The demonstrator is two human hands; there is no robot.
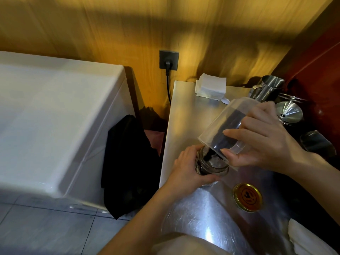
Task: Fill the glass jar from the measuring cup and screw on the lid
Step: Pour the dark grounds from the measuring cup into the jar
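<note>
A small glass jar (211, 167) stands near the left edge of the steel counter (185, 115), its mouth uncovered. My left hand (185, 168) is wrapped around its side. My right hand (265, 142) grips a clear plastic measuring cup (223, 124), tipped steeply with its rim over the jar's mouth. A dark stream runs down the inside of the cup into the jar, which holds dark contents. The gold lid (247, 196) lies flat on the counter to the right of the jar, apart from both hands.
A stack of white paper squares (211, 87) sits at the counter's back. Steel pitchers (266, 88) and a funnel (288, 111) crowd the right side. White cloth (309, 238) lies at bottom right. A white appliance (55, 116) and black cloth (127, 162) are left of the counter.
</note>
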